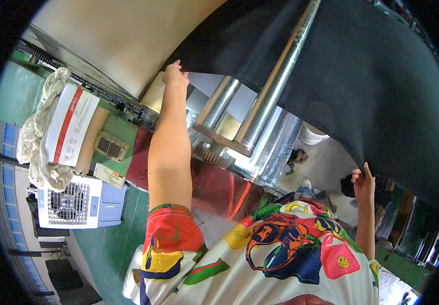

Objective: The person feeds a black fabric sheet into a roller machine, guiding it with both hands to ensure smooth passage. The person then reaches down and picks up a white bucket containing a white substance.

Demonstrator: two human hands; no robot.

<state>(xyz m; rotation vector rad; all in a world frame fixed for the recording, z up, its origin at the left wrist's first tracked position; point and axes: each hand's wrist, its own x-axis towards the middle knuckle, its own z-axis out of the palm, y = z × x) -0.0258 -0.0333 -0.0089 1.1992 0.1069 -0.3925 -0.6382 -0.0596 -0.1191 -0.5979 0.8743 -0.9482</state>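
A wide sheet of black fabric point(361, 76) hangs over a shiny metal roller point(275, 86) of a machine. My left hand point(174, 75) is stretched out and pinches the fabric's left edge near a large beige roll point(112, 35). At the lower right, my right hand point(363, 182) grips the fabric's other edge. Between my two hands the cloth spreads out above the rollers. I wear a bright patterned short-sleeved shirt point(275, 249).
A second steel roller point(217, 109) and a red machine frame point(214, 185) lie below the fabric. At left, a cardboard box point(72, 124) and a pale rag point(39, 127) rest on a green housing, above a white-blue air cooler point(79, 202). A white bucket point(312, 136) stands on the floor.
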